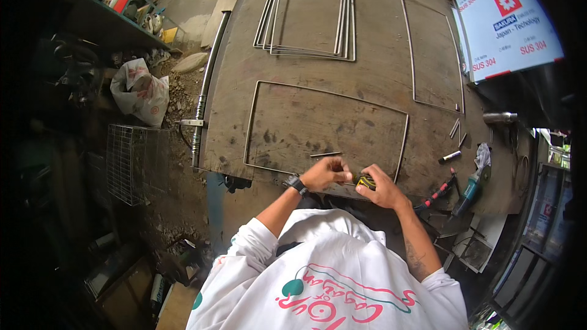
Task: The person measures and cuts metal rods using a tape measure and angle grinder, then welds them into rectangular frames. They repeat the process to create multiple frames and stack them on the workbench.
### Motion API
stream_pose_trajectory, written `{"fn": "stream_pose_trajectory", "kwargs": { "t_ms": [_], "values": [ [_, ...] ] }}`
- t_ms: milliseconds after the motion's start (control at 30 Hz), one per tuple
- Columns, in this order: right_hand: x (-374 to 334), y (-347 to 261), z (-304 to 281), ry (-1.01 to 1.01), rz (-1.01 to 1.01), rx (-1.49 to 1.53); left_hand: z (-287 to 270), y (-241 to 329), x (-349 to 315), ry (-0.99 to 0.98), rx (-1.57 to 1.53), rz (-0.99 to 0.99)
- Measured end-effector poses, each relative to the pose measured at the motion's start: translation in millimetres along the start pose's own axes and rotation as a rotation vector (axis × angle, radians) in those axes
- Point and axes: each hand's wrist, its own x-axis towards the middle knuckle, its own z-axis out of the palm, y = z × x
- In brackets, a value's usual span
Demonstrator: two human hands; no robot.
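Note:
A black and yellow tape measure is gripped in my right hand at the near edge of the workbench. Just left of it, my left hand is closed, fingertips pinched together and slightly blurred; what they hold, if anything, is too small to make out. Both hands are over the near side of a thin rectangular metal frame lying flat on the bench. Inside that frame, a short metal rod lies just beyond my left hand.
Several similar frames are stacked at the far middle of the wooden workbench; another frame lies at right. An angle grinder and short metal pieces sit on the right side. A chrome pipe runs along the left edge.

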Motion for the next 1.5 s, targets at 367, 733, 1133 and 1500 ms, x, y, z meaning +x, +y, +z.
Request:
{"fn": "stream_pose_trajectory", "kwargs": {
  "t_ms": [367,733,1133,1500],
  "values": [
    [185,-12,-56,0.274,0.104,-0.280,-290,28,-16,1.161,0.395,0.384],
    [279,-37,-44,0.215,0.157,-0.457,-292,-2,22,1.389,0.830,0.471],
    [209,30,-124,0.211,0.219,-0.414,-309,-18,20,1.342,0.889,0.505],
    [46,214,-254,0.356,0.268,-0.363,-340,-28,12,1.250,0.979,0.472]
  ]
}}
